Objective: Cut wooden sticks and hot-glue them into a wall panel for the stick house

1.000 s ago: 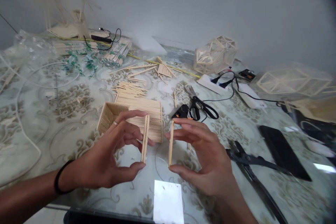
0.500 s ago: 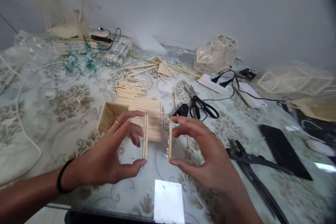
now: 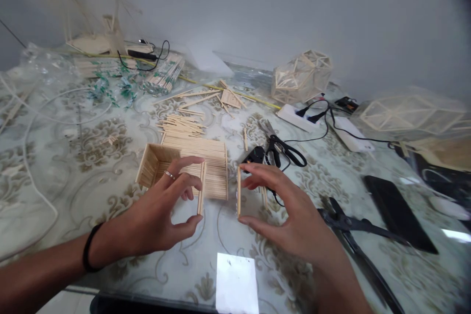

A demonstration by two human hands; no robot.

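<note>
I see the left hand (image 3: 154,218) pinching a slim, pale wooden piece (image 3: 202,189) by its ends, the right hand (image 3: 296,218) another pale piece (image 3: 239,192), apparently keeping facing sides untouched.

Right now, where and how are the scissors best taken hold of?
Probably by the scissors' handles, coming from the near right: their loops lie toward that side, while the blades point to the far left.
</note>
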